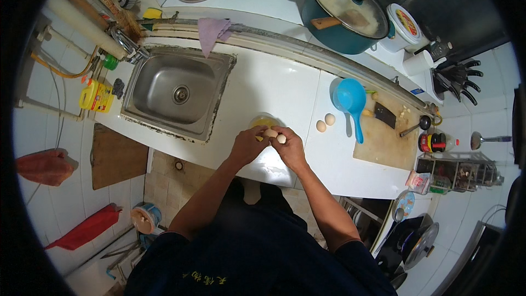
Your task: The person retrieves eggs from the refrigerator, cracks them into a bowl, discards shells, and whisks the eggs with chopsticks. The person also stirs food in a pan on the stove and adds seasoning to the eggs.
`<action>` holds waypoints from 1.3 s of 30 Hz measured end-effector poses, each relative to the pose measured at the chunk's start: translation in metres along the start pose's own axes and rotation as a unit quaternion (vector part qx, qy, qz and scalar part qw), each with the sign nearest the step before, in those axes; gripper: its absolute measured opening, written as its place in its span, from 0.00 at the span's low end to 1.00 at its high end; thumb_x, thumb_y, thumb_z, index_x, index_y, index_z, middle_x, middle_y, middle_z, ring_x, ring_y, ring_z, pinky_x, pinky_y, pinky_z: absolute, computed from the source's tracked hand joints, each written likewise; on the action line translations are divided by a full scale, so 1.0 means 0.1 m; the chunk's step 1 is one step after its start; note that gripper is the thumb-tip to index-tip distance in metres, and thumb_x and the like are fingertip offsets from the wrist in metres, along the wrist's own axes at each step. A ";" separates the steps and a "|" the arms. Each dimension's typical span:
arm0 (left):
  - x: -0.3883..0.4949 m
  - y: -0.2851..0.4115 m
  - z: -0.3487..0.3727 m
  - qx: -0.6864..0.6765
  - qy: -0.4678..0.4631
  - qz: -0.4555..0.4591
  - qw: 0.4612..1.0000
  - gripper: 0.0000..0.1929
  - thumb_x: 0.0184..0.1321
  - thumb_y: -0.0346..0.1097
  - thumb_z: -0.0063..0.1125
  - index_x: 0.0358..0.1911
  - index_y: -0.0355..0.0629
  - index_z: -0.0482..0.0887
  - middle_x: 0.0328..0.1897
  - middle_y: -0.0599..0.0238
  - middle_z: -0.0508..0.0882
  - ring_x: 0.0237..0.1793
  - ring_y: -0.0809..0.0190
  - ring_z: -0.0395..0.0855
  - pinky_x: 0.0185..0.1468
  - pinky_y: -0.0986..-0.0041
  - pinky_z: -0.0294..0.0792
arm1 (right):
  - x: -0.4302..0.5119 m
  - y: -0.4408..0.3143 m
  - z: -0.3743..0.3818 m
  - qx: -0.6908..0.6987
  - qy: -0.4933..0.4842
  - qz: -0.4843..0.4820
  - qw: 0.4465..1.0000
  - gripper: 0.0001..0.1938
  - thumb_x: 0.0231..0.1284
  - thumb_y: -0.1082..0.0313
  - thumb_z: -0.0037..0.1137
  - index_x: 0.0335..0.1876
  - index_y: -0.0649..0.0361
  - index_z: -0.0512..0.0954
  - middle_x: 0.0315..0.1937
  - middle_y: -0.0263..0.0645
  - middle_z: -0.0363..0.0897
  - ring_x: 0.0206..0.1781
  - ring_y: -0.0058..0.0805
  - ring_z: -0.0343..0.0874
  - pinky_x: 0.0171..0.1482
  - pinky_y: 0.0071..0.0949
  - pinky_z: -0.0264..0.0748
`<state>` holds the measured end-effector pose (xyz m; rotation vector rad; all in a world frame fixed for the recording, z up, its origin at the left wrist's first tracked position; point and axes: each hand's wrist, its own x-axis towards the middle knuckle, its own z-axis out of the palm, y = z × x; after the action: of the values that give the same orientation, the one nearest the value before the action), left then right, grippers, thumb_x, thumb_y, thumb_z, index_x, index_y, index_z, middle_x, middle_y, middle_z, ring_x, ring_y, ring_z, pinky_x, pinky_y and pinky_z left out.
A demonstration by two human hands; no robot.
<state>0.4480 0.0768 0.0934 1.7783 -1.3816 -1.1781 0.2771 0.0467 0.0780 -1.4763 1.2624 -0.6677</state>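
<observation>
My left hand (248,144) and my right hand (291,150) meet over a bowl (263,120) near the counter's front edge. Yellow liquid, which looks like beaten or raw egg, shows in the bowl; my fingers hide much of it. Between my fingertips is a pale brown egg (270,133). Beside it, against my right fingers, a whiter rounded end (281,138) shows; whether this is a second egg or part of the same shell I cannot tell. Two whole eggs (325,123) rest on the white counter to the right of my hands.
Left of the bowl is a steel sink (181,86). A blue ladle-shaped scoop (348,96) lies to the right, by a cutting board (382,148) bearing a cleaver (385,115). On the raised back ledge stands a lidded green pot (345,28). Wet spots (269,169) mark the front counter.
</observation>
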 end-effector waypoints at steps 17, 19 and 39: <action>0.15 -0.22 -0.04 0.063 -0.014 0.053 0.997 0.19 0.60 0.34 0.64 0.55 0.39 0.83 0.45 0.53 0.88 0.41 0.55 0.88 0.48 0.67 0.78 | 0.18 -0.04 -0.13 -0.214 -0.062 -0.095 0.970 0.22 0.51 0.72 0.63 0.55 0.56 0.82 0.45 0.41 0.83 0.47 0.42 0.83 0.50 0.36 0.81; 0.19 -0.25 -0.06 0.143 0.004 0.113 0.983 0.18 0.60 0.33 0.63 0.54 0.41 0.83 0.46 0.55 0.87 0.43 0.55 0.87 0.49 0.67 0.78 | 0.21 0.04 -0.14 -0.293 -0.039 -0.170 0.940 0.21 0.51 0.73 0.64 0.55 0.55 0.82 0.44 0.40 0.83 0.46 0.44 0.83 0.49 0.35 0.81; -0.63 0.06 0.01 -0.168 0.153 0.042 0.973 0.23 0.67 0.41 0.63 0.63 0.44 0.79 0.56 0.62 0.82 0.54 0.60 0.80 0.57 0.70 0.71 | -0.21 -0.36 0.15 0.274 -0.083 0.079 0.955 0.20 0.56 0.77 0.68 0.56 0.62 0.78 0.46 0.35 0.82 0.45 0.23 0.79 0.46 0.22 0.77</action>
<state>0.4402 0.1354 0.1155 1.5662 -1.0009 -0.9757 0.2974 0.0684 0.1111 -0.9413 0.9517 -0.6991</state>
